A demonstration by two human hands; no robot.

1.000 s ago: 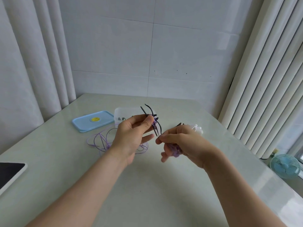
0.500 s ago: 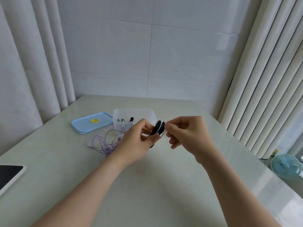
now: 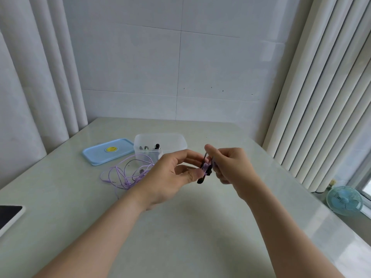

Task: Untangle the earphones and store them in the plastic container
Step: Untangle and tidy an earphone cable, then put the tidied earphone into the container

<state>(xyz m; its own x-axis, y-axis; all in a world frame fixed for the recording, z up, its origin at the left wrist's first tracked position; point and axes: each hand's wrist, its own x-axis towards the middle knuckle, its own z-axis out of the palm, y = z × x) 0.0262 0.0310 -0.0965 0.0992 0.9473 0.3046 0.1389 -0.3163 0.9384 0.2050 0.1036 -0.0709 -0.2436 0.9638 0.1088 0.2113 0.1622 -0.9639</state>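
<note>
Two bare forearms reach in from the near edge over a pale desk (image 3: pixel 180 237). At the near left edge of the desk lies a flat dark screen with a white rim (image 3: pixel 10 215), partly cut off by the frame.

Mid-desk, both hands are raised above the surface, close together.
- Left hand (image 3: pixel 170 177): thumb and fingers curled, pinching the dark cable bundle (image 3: pixel 205 170) from its left side.
- Right hand (image 3: pixel 230 167): fingers curled narrow, pinching the same bundle from the right and top.
- The bundle is small, black with purple strands mixed in; a black end hangs just below the left thumb. How the strands cross cannot be made out.

Beyond the left wrist, a loose tangle of purple earphones (image 3: pixel 128 173) lies on the desk, partly hidden by the left hand.

Farther back stands the clear plastic container (image 3: pixel 160 145), open at the top, with a few small dark and grey pieces inside, too small to identify. Just to its left the blue lid (image 3: pixel 108 151) lies flat, a yellow mark at its centre.

Off the desk's right side, low down, is a small blue fan (image 3: pixel 344 200). White tiled wall behind; pale curtains on both sides.
</note>
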